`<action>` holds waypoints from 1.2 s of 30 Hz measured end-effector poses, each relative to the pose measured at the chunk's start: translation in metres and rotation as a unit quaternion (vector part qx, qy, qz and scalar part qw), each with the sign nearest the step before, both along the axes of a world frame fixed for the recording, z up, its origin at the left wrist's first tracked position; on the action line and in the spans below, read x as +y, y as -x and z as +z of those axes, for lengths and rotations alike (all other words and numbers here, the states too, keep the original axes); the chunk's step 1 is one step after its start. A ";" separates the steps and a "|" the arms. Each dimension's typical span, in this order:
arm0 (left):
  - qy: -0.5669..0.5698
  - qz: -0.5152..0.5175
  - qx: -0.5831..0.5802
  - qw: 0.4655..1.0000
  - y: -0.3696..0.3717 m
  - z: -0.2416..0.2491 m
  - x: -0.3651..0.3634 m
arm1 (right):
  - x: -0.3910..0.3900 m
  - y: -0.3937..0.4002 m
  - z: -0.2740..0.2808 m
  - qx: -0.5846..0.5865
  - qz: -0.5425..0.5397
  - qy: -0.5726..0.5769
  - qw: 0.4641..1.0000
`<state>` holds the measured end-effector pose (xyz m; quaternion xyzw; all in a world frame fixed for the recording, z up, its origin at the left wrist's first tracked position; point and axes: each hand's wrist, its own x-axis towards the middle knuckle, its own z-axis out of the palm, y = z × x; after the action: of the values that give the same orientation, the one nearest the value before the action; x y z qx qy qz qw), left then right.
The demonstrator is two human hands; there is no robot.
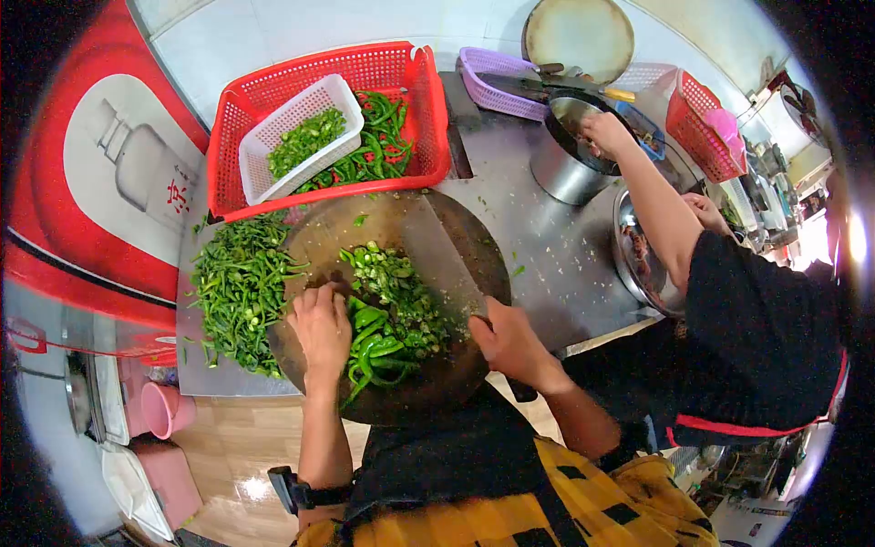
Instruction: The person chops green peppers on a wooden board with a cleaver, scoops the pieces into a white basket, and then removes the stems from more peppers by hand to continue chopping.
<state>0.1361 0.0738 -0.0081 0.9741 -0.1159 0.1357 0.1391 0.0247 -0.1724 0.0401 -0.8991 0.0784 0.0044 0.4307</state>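
Note:
My right hand [515, 342] grips the handle of a cleaver [444, 255], whose broad blade points away from me over the right of a round chopping board [478, 232]. My left hand [321, 330] rests on the board's left side with fingers extended, beside several whole green peppers [375, 345]. Chopped green pepper [398, 284] lies in a heap beyond and to the right of them, left of the blade. Left of the board spreads a large pile of green peppers [239, 296] on the steel table [497, 196].
A red basket [428, 146] behind the board holds green peppers and a white basket [255, 169] of chopped ones. At right, a co-worker's arm [658, 201] reaches into a steel pot [565, 173]. A metal bowl [623, 264] and purple basket [497, 91] stand nearby.

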 end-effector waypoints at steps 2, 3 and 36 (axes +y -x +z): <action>0.111 -0.027 0.059 0.992 0.010 0.002 -0.001 | 0.005 0.002 0.007 -0.015 0.014 0.018 1.000; 0.110 -0.026 0.061 0.992 0.014 0.000 -0.002 | 0.011 0.004 0.013 -0.030 0.030 0.037 0.998; 0.130 -0.003 -0.075 0.989 0.024 -0.016 -0.015 | 0.059 -0.064 0.067 0.069 0.251 0.235 0.937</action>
<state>0.1116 0.0584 -0.0243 0.9344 -0.1102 0.2222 0.2557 0.0891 -0.1138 0.1074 -0.9625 -0.1210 0.1562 0.1857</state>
